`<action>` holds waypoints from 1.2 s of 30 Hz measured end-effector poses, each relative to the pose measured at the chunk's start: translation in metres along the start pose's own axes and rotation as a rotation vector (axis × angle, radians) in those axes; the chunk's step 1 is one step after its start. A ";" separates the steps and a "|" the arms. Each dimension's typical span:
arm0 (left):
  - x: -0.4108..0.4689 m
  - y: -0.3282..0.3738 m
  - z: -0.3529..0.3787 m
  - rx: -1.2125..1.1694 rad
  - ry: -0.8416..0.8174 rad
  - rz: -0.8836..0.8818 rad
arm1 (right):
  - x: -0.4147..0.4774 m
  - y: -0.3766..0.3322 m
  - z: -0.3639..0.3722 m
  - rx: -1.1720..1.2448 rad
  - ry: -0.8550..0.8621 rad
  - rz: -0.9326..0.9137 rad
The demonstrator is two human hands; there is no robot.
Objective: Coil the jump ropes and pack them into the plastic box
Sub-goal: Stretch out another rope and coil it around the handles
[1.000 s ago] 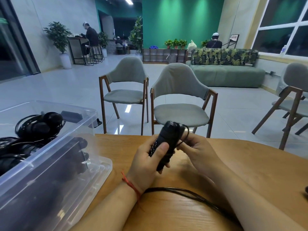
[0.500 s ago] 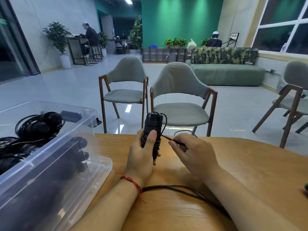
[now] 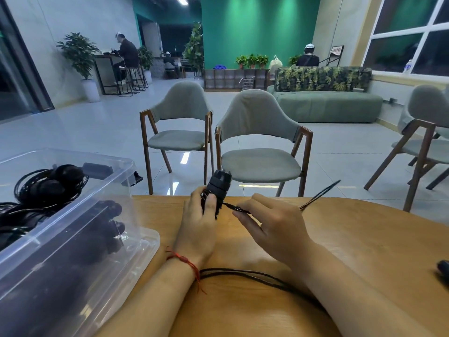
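My left hand (image 3: pixel 198 229) grips the black jump rope handles (image 3: pixel 218 188) upright above the wooden table (image 3: pixel 364 251). My right hand (image 3: pixel 269 224) pinches the thin black cord (image 3: pixel 230 206) just right of the handles; a loop of cord sticks out past it at the right (image 3: pixel 320 194). More cord (image 3: pixel 255 276) lies on the table under my forearms. The clear plastic box (image 3: pixel 73 239) stands at the left and holds several coiled black jump ropes (image 3: pixel 48 186).
A dark object (image 3: pixel 443 269) lies at the table's right edge, cut off by the frame. Two grey chairs (image 3: pixel 260 142) stand just beyond the table's far edge, another at the right. People sit far off in the room.
The handles went from tilted to upright. My right hand moved off the handles to the right, pulling the cord out taut, and a loop now sticks out beyond it.
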State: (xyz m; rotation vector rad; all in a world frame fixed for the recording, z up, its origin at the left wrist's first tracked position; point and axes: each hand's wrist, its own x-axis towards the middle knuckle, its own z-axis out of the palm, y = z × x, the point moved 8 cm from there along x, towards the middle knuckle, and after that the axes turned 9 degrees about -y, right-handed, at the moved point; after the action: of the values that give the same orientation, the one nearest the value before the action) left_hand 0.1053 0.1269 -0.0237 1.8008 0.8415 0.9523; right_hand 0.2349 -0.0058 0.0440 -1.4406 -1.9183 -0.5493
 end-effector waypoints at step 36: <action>-0.042 0.056 0.041 -0.035 -0.473 0.370 | -0.023 0.077 0.043 0.781 -0.328 0.684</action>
State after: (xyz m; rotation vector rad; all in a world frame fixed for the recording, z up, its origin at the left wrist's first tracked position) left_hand 0.1293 0.0547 0.0056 2.0747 0.2000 0.7076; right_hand 0.3011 0.0318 -0.0069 -1.5369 -1.4366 0.7127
